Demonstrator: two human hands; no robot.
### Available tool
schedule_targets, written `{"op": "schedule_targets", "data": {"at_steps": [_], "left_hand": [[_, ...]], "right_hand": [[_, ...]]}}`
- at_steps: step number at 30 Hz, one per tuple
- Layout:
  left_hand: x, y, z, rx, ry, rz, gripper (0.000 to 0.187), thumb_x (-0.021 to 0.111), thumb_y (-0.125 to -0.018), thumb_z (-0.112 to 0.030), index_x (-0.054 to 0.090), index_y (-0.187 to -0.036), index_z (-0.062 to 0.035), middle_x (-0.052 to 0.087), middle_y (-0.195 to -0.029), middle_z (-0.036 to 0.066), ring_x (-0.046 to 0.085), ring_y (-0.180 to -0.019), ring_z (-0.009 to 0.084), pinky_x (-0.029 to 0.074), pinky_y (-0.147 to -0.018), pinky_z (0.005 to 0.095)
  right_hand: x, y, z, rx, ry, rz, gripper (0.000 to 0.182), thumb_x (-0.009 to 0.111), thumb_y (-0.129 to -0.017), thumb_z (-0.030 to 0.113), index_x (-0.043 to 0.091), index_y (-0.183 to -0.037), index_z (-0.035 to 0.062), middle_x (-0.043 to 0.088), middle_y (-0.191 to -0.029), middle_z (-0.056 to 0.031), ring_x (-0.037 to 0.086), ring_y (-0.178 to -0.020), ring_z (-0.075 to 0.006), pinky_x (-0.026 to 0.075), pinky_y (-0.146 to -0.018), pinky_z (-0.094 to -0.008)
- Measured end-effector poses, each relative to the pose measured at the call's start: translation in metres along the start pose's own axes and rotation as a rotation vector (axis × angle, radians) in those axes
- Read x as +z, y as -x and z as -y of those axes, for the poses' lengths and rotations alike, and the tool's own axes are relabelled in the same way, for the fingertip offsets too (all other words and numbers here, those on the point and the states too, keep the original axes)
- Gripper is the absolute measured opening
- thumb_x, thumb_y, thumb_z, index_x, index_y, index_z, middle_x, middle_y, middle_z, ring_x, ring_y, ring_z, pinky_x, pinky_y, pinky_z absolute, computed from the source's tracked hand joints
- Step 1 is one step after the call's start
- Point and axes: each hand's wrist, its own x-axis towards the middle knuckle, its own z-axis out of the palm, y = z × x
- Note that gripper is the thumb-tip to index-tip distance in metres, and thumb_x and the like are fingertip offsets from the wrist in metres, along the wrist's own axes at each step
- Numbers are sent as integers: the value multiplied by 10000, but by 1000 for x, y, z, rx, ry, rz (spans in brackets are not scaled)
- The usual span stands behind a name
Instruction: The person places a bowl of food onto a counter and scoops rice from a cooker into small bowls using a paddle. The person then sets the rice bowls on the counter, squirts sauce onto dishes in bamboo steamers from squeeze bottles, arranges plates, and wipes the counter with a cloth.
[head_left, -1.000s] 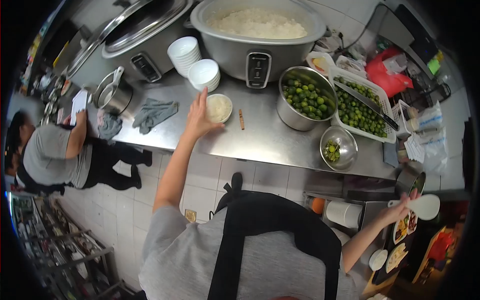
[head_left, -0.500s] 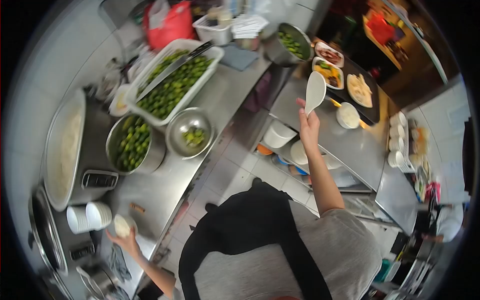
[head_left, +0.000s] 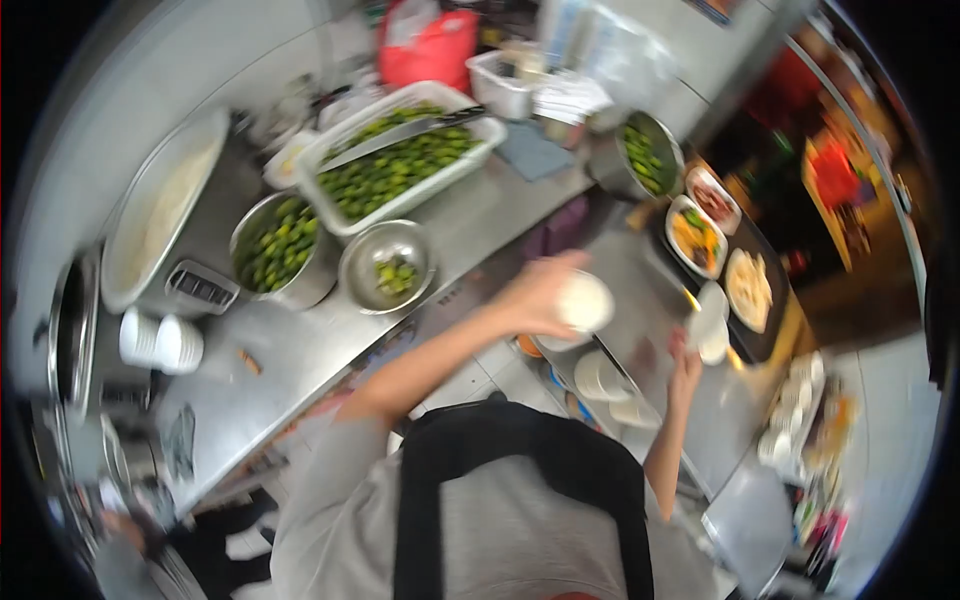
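Note:
My left hand (head_left: 535, 295) is wrapped round a small white bowl of rice (head_left: 585, 303), held above the gap between the two counters. Blurred by motion, my right hand (head_left: 684, 362) grips a white rice paddle (head_left: 708, 305) by its handle, over the right-hand counter. Behind the paddle, partly covered, a second white rice bowl (head_left: 714, 346) stands by the dark tray (head_left: 757, 350). On that tray sit a plate of pale strips (head_left: 748, 290), a dish of orange and green food (head_left: 695, 240) and a dish of reddish meat (head_left: 712, 200).
The left counter (head_left: 290, 350) bears a tub of green fruits (head_left: 400, 170) with a knife (head_left: 390, 138) across it, a pot (head_left: 285, 250), a steel bowl (head_left: 388, 268), a large rice container (head_left: 165, 210) and stacked cups (head_left: 160, 342). Another person (head_left: 150, 550) is at lower left.
My left hand has carried the rice bowl from the left counter across to the right. My right hand has lowered the paddle towards the bowl by the tray. The view has turned.

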Motion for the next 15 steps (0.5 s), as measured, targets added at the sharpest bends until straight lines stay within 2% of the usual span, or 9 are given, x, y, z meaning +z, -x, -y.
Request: {"op": "schedule_targets", "data": {"at_steps": [2,4,5,7,9,10,12,13,15], "left_hand": [[49,-43,-2,80,-26,48,999,806,-432,-254,334,-1279,-13,445,-1221,209,419,-1146,361,374,-945,437],[78,-72,-16,-28,-83,187,1029,813,-420,-250,312,-1311,-136,459,-1141,223,424,-1097,390,428,-886,451],[104,-81,-8,30,-160,143,1054,819,-406,-254,303,-1321,-163,435,-1134,222,422,-1078,388,463,-821,466],[139,-94,3,119,-203,123,1145,832,-391,-273,236,-1366,-197,370,-1205,251,407,-1087,406,462,-823,479],[140,-96,2,164,-187,121,1320,861,-387,-371,53,-1422,-230,140,-1384,322,222,-1256,486,366,-960,504],[128,-92,-3,182,-179,132,1364,863,-389,-391,-14,-1422,-236,15,-1414,323,146,-1275,522,320,-999,509],[82,-69,-19,207,-188,58,1200,834,-489,-379,106,-1420,-175,131,-1418,287,240,-1275,455,345,-986,482],[63,-57,-14,180,-201,35,1200,834,-489,-379,106,-1420,-175,131,-1418,287,240,-1275,455,345,-986,482],[10,-30,2,422,151,3,889,774,-616,-355,330,-1340,-91,400,-1315,227,408,-1208,353,413,-925,429]], "right_hand": [[-12,11,11,-23,147,-15,364,462,-927,244,521,-1158,-30,575,-1124,-111,560,-980,-172,436,-839,-310],[-22,19,25,2,174,-16,395,448,-929,274,507,-1176,-29,566,-1144,-118,570,-943,-174,438,-790,-303],[-24,23,32,-23,176,-36,409,438,-931,289,504,-1178,-29,569,-1135,-121,572,-926,-176,435,-783,-304],[-23,29,48,-58,199,-48,429,427,-932,311,498,-1181,-31,572,-1118,-127,571,-909,-180,431,-780,-305],[-17,26,62,-81,211,13,434,425,-932,316,495,-1182,-32,573,-1108,-130,569,-910,-183,430,-784,-306],[-14,23,66,-83,214,-18,439,424,-932,320,492,-1185,-32,574,-1100,-125,561,-878,-175,425,-765,-301],[0,11,74,-90,209,-11,443,422,-932,324,488,-1187,-33,574,-1092,-121,553,-846,-167,421,-746,-296],[9,5,78,-115,240,-17,435,423,-932,314,486,-1192,-30,574,-1083,-117,531,-797,-151,410,-701,-282],[28,-14,72,-197,202,4,396,436,-929,260,491,-1200,-23,581,-1042,-99,445,-683,-98,358,-585,-238]]}}
